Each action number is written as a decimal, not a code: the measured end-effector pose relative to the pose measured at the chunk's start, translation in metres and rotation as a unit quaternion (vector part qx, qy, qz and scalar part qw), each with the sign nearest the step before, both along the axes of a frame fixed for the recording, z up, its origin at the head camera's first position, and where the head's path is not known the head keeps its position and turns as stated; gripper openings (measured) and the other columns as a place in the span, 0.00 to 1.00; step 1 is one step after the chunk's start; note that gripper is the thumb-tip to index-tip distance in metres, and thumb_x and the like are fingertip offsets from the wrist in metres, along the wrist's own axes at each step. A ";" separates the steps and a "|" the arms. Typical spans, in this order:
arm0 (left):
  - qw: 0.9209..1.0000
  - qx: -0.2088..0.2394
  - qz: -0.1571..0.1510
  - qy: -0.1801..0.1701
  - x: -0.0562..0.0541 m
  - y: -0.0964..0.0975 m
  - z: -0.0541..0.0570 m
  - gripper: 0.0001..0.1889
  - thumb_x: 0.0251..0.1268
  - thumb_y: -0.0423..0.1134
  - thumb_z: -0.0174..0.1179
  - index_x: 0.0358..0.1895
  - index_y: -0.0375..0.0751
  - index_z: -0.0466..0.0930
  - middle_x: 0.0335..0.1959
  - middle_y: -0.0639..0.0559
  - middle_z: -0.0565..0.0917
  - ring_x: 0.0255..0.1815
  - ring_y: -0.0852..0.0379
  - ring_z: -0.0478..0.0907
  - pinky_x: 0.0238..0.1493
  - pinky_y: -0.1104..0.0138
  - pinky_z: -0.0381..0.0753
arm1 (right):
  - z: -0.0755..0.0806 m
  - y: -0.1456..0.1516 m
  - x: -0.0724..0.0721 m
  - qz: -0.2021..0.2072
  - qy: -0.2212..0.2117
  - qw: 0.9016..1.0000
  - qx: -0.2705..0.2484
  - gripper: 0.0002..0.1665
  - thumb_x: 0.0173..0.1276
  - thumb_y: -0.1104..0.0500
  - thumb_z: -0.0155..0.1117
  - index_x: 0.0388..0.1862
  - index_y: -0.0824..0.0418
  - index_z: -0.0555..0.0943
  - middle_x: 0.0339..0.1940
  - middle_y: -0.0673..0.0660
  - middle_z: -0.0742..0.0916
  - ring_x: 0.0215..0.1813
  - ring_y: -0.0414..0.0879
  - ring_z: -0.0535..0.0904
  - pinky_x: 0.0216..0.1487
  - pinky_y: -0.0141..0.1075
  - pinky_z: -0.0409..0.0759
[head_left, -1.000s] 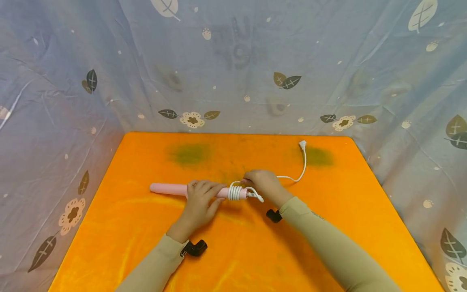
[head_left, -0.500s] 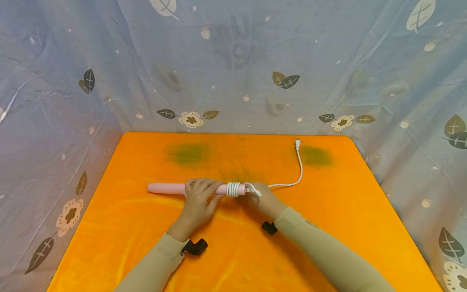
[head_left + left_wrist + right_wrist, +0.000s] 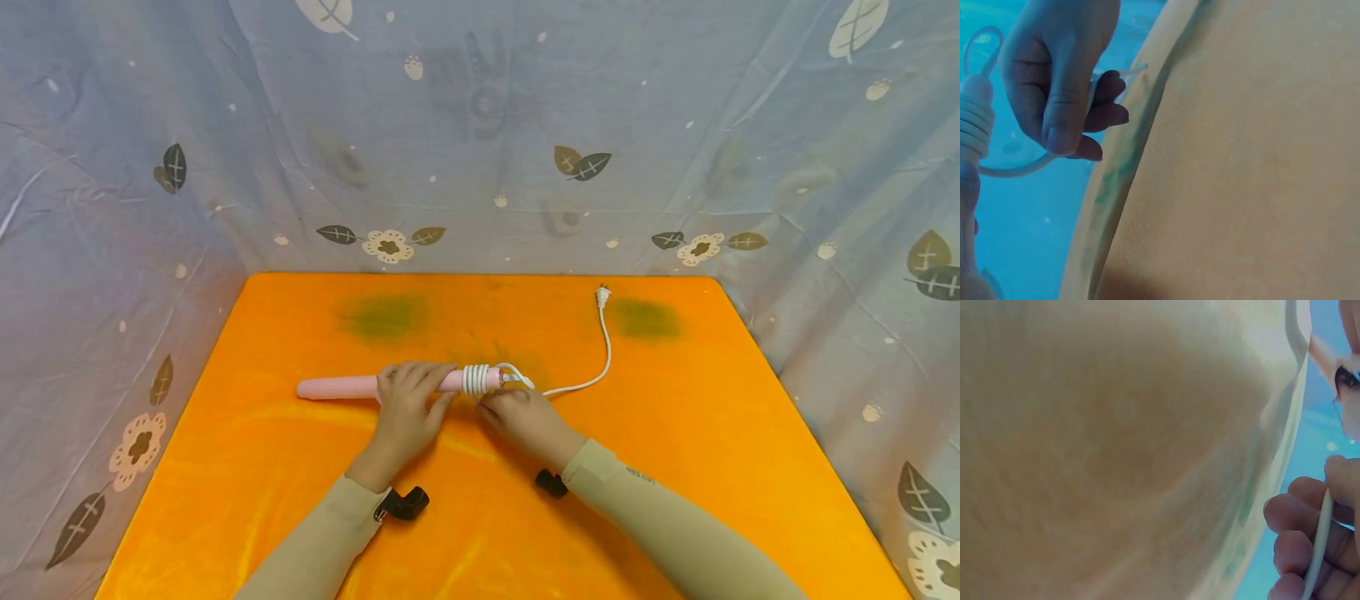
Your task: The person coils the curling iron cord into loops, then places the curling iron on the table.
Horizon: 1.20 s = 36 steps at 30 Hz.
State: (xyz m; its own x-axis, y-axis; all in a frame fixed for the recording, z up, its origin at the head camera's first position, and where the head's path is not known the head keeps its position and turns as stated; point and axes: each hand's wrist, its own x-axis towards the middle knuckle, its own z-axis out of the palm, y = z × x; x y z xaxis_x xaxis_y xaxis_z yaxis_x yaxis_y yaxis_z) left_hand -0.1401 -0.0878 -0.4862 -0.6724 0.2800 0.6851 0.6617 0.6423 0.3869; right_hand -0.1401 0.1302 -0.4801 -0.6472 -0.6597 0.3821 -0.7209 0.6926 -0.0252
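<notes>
A slim pink hair iron (image 3: 336, 387) lies crosswise in front of me in the head view. My left hand (image 3: 407, 406) grips it around the middle, thumb on the near side. White cord (image 3: 475, 379) circles its right end in several snug coils, and a small loop stands out past the tip. Just right of the coils, my right hand (image 3: 531, 423) holds the cord. In the left wrist view, thumb and fingers of the right hand (image 3: 1063, 81) pinch it; the right wrist view has the cord (image 3: 1319, 544) running across the curled fingers.
The cord's loose tail runs right and back to a white plug (image 3: 603, 297) near the table's far edge. Orange cloth covers the table (image 3: 315, 492). A patterned curtain (image 3: 480, 150) hangs behind and at both sides. Black wrist-camera mounts (image 3: 405, 503) stick out below the wrists.
My right hand has come down from behind the iron to its near side, drawing the cord round; the coils look tighter. The plug has slid left. The left hand keeps its hold.
</notes>
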 end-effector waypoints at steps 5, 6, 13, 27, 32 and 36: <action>1.000 -0.002 0.020 -0.004 -0.004 0.001 -0.001 0.20 0.59 0.42 0.69 0.55 0.44 0.82 0.46 0.50 0.83 0.49 0.48 0.74 0.51 0.46 0.56 | 0.006 -0.006 0.008 0.012 -0.011 0.999 0.033 0.05 0.67 0.58 0.65 0.33 0.57 0.78 0.21 0.49 0.77 0.23 0.42 0.73 0.26 0.35 0.75; 1.000 -0.004 0.022 -0.005 -0.004 0.001 -0.002 0.20 0.58 0.41 0.69 0.55 0.44 0.82 0.46 0.50 0.83 0.49 0.48 0.74 0.51 0.46 0.56 | 0.008 -0.007 0.010 0.018 -0.005 0.999 0.047 0.04 0.67 0.60 0.65 0.36 0.59 0.78 0.23 0.50 0.77 0.23 0.42 0.73 0.25 0.34 0.74; 0.999 -0.026 0.024 -0.024 -0.007 -0.001 -0.007 0.21 0.58 0.40 0.70 0.56 0.44 0.82 0.46 0.50 0.83 0.49 0.47 0.74 0.52 0.46 0.56 | 0.015 -0.012 0.017 0.031 0.025 0.995 0.090 0.04 0.66 0.64 0.64 0.39 0.59 0.78 0.23 0.50 0.76 0.22 0.40 0.70 0.21 0.31 0.70; 0.993 -0.095 0.029 -0.067 -0.004 -0.005 -0.011 0.19 0.61 0.44 0.68 0.55 0.47 0.82 0.45 0.50 0.83 0.49 0.48 0.74 0.54 0.46 0.57 | 0.041 -0.015 0.011 0.053 0.089 0.994 0.044 0.09 0.63 0.53 0.71 0.33 0.56 0.82 0.26 0.48 0.81 0.27 0.40 0.77 0.28 0.31 0.77; 0.991 -0.113 0.021 -0.076 -0.003 -0.004 -0.011 0.19 0.63 0.46 0.66 0.56 0.47 0.82 0.46 0.51 0.83 0.50 0.48 0.73 0.54 0.46 0.57 | 0.060 -0.010 0.005 0.056 0.076 0.995 0.027 0.14 0.56 0.51 0.75 0.26 0.56 0.80 0.22 0.49 0.79 0.22 0.40 0.74 0.24 0.31 0.74; 0.990 -0.121 0.014 -0.076 -0.001 -0.004 -0.010 0.19 0.64 0.47 0.64 0.57 0.47 0.81 0.47 0.52 0.83 0.50 0.48 0.73 0.53 0.47 0.57 | 0.077 -0.007 0.001 0.053 0.061 0.996 0.035 0.18 0.55 0.51 0.76 0.22 0.56 0.75 0.19 0.48 0.73 0.20 0.40 0.68 0.21 0.31 0.69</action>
State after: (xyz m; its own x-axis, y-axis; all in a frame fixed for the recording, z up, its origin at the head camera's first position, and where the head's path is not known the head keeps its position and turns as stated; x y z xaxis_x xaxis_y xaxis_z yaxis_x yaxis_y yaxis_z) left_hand -0.1410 -0.0919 -0.4963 -0.7722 0.4036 0.4907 0.5886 0.7452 0.3133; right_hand -0.1388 0.1231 -0.4031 -0.5237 -0.7496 0.4047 -0.7851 0.6091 0.1123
